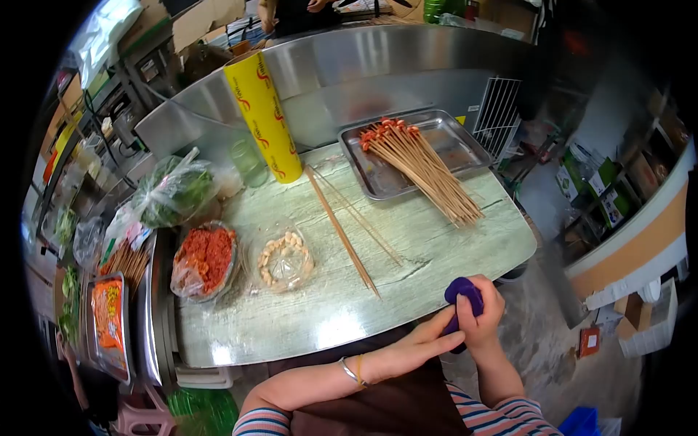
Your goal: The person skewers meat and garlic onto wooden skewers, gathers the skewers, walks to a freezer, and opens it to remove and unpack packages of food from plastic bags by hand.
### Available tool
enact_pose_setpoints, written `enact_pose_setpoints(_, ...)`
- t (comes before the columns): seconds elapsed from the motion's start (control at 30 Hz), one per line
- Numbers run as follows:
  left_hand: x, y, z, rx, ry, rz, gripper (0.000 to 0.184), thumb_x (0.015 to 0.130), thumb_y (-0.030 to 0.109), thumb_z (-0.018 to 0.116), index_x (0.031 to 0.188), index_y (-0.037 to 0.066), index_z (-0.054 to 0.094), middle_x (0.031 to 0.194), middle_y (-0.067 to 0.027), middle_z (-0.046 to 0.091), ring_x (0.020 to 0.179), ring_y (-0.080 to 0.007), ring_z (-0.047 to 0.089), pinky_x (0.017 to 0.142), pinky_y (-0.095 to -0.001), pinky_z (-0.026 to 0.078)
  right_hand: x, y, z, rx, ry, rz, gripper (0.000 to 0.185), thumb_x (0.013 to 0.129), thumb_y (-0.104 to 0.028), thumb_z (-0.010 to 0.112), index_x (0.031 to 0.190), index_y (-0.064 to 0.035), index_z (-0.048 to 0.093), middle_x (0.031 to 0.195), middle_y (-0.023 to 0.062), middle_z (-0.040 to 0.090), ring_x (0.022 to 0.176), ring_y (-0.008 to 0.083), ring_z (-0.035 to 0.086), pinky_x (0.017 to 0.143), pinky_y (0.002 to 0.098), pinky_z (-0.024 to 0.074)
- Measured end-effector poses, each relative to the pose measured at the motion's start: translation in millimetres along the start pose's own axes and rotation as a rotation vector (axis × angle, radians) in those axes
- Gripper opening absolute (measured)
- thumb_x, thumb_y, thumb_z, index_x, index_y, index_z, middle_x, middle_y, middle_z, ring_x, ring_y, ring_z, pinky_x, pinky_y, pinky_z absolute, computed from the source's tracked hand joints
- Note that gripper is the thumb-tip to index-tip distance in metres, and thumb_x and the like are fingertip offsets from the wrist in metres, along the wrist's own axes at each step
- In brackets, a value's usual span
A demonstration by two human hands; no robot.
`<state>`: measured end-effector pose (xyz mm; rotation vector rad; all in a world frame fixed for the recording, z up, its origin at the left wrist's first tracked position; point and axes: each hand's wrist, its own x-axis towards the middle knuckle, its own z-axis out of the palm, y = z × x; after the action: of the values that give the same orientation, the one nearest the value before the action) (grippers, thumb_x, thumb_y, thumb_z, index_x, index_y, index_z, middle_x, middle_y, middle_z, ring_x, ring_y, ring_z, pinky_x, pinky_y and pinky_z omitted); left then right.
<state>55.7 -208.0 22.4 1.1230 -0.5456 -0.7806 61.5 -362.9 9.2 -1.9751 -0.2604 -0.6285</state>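
Note:
Both hands meet just off the front right edge of the pale green table (334,312). A bunched dark purple cloth (467,296) is wrapped in my right hand (483,314). My left hand (429,340), with a bracelet at its wrist, reaches across and presses its fingers against the cloth's lower part. Loose skewers (342,232) lie mid-table. A metal tray (378,190) at the back right holds a bundle of skewers (425,174) with red pieces at their tips. A bowl of red minced food (206,260) and a clear container of pale pieces (285,260) stand at the left.
A yellow roll (263,116) stands upright at the back beside a green glass (249,163). A bagged green vegetable (174,190) sits back left. An orange package (107,314) lies on a side tray. Another person's hands (317,6) show beyond the metal barrier (327,62).

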Motion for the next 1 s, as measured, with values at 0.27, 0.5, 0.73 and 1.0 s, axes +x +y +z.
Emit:
enact_pose_setpoints(0.27,-72.3,-0.2,-37.8,0.322,0.373,0.095,0.038,0.088,0.007,0.053,0.125,0.003,0.045,0.126,-0.0092,0.046,0.111,-0.0175,0.051,0.091,-0.0282,0.043,81.2,24.4,-5.6,-0.685,-0.207,-0.315,0.068,0.066,-0.037,0.070,0.122,-0.0047,0.048,0.128,0.0178,0.043,0.118,0.0344,0.041,0.098,0.0448,0.0299)
enact_pose_setpoints(0.5,-102.7,-11.3,-44.8,0.272,0.444,0.094,0.027,0.089,0.006,0.052,0.115,-0.001,0.053,0.113,-0.0083,0.056,0.103,-0.0147,0.056,0.089,-0.0252,0.043,196.2,30.1,67.2,-1.185,-0.654,0.478,0.103,0.064,-0.037,0.072,0.142,-0.0073,0.011,0.131,0.0251,0.039,0.119,0.0322,0.044,0.097,0.0428,0.0357)
enact_pose_setpoints(0.73,-135.1,-23.1,-58.7,0.132,0.560,0.062,0.025,0.089,0.006,0.052,0.112,-0.003,0.054,0.111,-0.0095,0.059,0.102,-0.0141,0.056,0.090,-0.0249,0.043,200.3,121.9,76.9,-1.091,-0.518,0.380,0.062,0.067,-0.025,0.064,0.122,-0.0023,0.046,0.097,0.0201,0.063,0.086,0.0291,0.063,0.074,0.0354,0.0504)
enact_pose_setpoints(1.0,-131.9,-21.3,-85.0,0.190,0.644,0.078,0.038,0.083,0.010,0.062,0.117,-0.002,0.050,0.114,-0.0104,0.057,0.104,-0.0155,0.056,0.090,-0.0271,0.044,162.1,71.0,24.8,-0.473,-0.424,0.228,0.032,0.069,-0.008,0.061,0.098,0.0025,0.050,0.068,0.0097,0.057,0.053,0.0163,0.057,0.050,0.0299,0.0464)
